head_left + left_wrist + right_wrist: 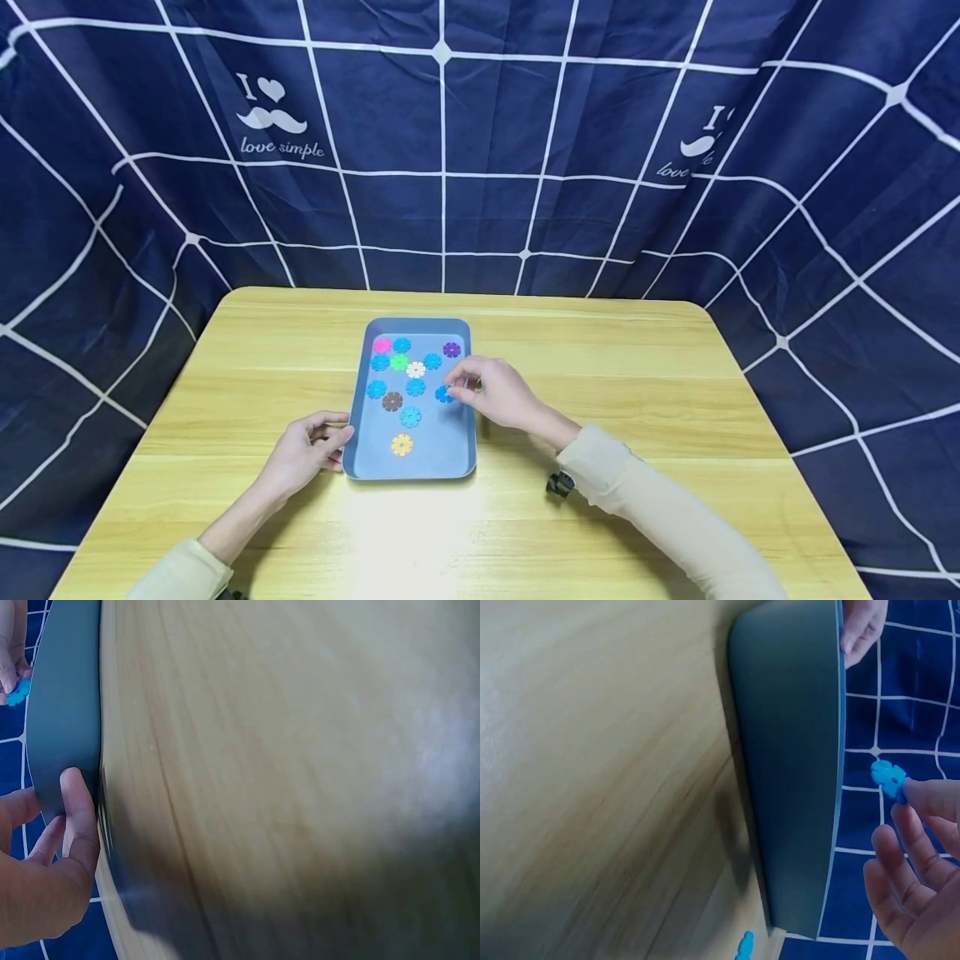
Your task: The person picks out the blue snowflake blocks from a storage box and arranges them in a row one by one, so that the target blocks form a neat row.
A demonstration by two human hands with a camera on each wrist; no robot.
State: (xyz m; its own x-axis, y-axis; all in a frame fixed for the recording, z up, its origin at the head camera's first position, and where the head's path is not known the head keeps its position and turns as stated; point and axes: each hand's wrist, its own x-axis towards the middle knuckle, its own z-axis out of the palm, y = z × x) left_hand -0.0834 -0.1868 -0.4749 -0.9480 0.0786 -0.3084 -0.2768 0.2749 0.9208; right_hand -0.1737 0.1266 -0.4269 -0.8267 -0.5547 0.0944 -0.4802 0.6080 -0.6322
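Note:
A grey-blue tray (442,454) lies on the wooden table, with several flower-shaped notched plastic discs spread inside it. My left hand (303,450) grips the tray's left side; in the left wrist view its fingers (81,817) press the outer wall. Over the tray's right part, my right hand (498,392) pinches a blue notched disc (889,776) between thumb and fingertips. Nearest to it in the tray are a purple disc (452,350) and light blue discs (416,387). Also inside are pink (382,345), green (399,362), white (416,369), brown (392,402) and yellow-orange (402,445) discs.
Another small blue piece (745,945) shows at the bottom edge of the right wrist view, outside the tray. Dark blue cloth (487,208) with white grid lines hangs behind and beside the table (600,375). A black object (559,485) sits at the right sleeve.

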